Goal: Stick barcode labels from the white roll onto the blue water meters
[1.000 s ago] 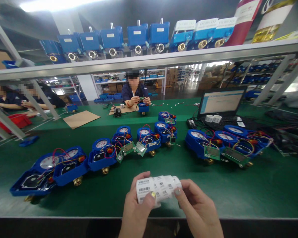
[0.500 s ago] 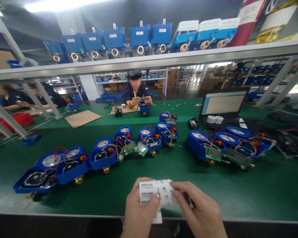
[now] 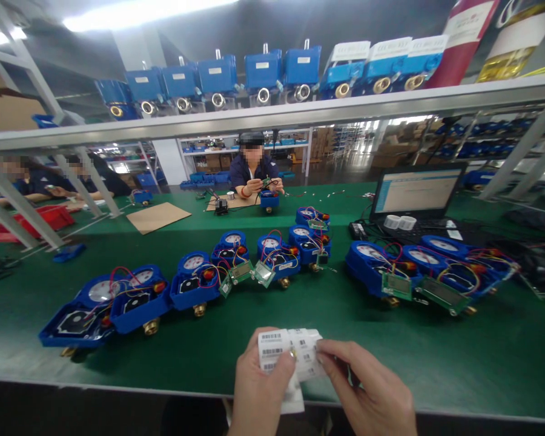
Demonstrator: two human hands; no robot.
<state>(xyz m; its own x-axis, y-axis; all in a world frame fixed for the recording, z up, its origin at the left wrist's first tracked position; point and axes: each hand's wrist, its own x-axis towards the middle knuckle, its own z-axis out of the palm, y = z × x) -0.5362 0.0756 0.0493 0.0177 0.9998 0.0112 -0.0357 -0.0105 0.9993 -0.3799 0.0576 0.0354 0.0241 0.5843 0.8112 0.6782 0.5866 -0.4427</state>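
White barcode labels (image 3: 271, 344) on backing strips are held above the front edge of the bench. My left hand (image 3: 260, 387) grips them, its thumb pressed across the front. At their right edge my right hand (image 3: 373, 381) pinches the paper between thumb and fingers. A tail of the white strip hangs below my left thumb. Beyond my hands, blue water meters (image 3: 193, 281) stand in a row with round dials, coloured wires and small green circuit boards (image 3: 241, 272). More open blue meters (image 3: 367, 263) stand to the right.
A laptop (image 3: 418, 189) with two white rolls (image 3: 399, 222) on it stands at the back right. Overhead, a shelf (image 3: 272, 118) carries blue meters and bottles. Across the bench a co-worker (image 3: 254, 169) handles a circuit board over a blue meter. Cardboard (image 3: 158, 217) lies at back left.
The whole view has shifted slightly, with the scene sitting a little further right. Both hands keep their hold on the labels, with hardly any other movement.
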